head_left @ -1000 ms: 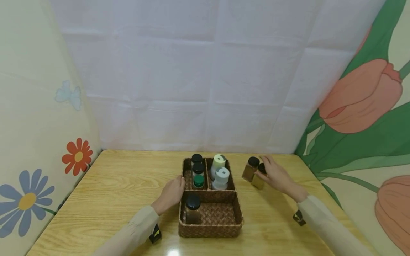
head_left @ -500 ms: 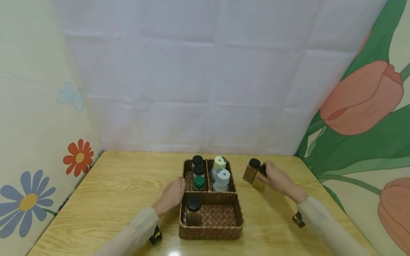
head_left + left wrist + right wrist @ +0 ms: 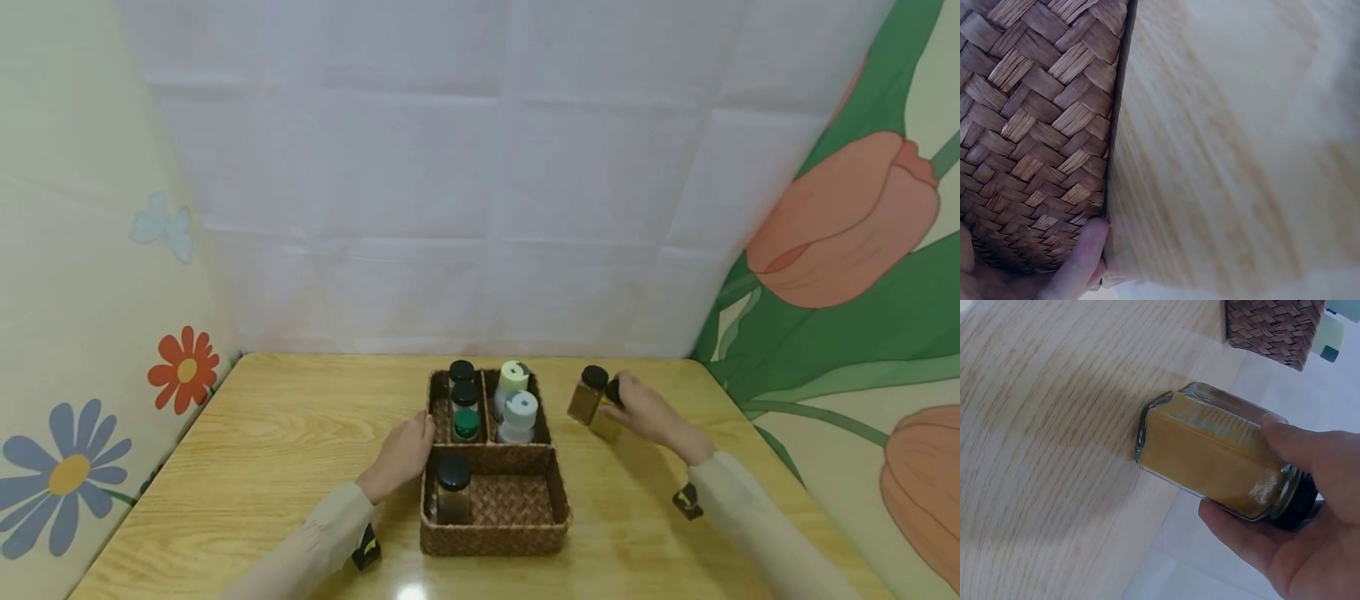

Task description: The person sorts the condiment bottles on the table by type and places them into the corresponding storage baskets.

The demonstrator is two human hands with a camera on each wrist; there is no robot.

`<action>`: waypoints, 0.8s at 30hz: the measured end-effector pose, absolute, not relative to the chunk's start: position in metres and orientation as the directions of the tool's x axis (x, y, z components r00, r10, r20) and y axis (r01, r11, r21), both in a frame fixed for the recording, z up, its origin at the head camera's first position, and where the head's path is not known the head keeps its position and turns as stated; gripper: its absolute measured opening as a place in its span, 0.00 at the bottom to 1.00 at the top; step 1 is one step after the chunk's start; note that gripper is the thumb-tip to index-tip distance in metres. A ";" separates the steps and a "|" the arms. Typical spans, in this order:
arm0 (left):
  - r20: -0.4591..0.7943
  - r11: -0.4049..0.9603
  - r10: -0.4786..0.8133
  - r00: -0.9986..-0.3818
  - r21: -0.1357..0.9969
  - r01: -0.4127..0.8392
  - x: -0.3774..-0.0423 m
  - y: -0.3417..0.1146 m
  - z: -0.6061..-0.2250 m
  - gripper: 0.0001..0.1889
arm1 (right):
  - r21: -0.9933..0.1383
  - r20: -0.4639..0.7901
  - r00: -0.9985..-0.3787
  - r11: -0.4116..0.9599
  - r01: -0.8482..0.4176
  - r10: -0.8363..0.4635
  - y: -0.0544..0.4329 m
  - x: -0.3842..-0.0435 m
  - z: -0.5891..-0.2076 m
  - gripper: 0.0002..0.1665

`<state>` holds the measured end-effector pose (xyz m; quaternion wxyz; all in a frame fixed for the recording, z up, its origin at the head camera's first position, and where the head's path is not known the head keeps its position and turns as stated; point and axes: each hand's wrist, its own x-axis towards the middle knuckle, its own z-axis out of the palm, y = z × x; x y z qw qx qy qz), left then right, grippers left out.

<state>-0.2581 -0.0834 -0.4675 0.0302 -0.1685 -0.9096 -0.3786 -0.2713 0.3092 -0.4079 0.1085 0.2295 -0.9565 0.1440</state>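
My left hand [image 3: 401, 458] grips the left side of a brown woven basket [image 3: 493, 540]; in the left wrist view, its fingertips lie at the edge of the woven wall [image 3: 1041, 119]. To the right of the basket, my right hand [image 3: 654, 415] holds a glass spice jar [image 3: 1204, 453] with yellow-brown powder and a black lid. Thumb and fingers pinch it near the lid end. A second black-lidded jar [image 3: 585, 402], with darker brown contents, stands on the table beside the held one.
Three jars stand in the basket's back left compartment, the nearest with a green lid [image 3: 466, 423]. The back right holds a yellow-capped bottle [image 3: 513, 382] and a white-capped bottle [image 3: 518, 415]. A black-lidded jar [image 3: 453, 492] sits in the front compartment. A white cloth [image 3: 465, 208] hangs behind.
My right hand has shifted its hold on the jar's upper part slightly. The left hand, basket and other jars stay in place.
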 end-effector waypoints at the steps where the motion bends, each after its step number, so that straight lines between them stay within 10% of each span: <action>1: 0.182 0.659 0.284 -0.941 0.675 0.330 -0.258 -0.083 -0.468 0.20 | -0.230 0.267 -0.874 0.854 -0.466 -0.405 0.309 -0.271 -0.407 0.26; 24: 0.189 0.678 0.299 -0.935 0.648 0.348 -0.261 -0.083 -0.469 0.20 | -0.277 0.193 -0.898 0.856 -0.436 -0.395 0.308 -0.270 -0.401 0.25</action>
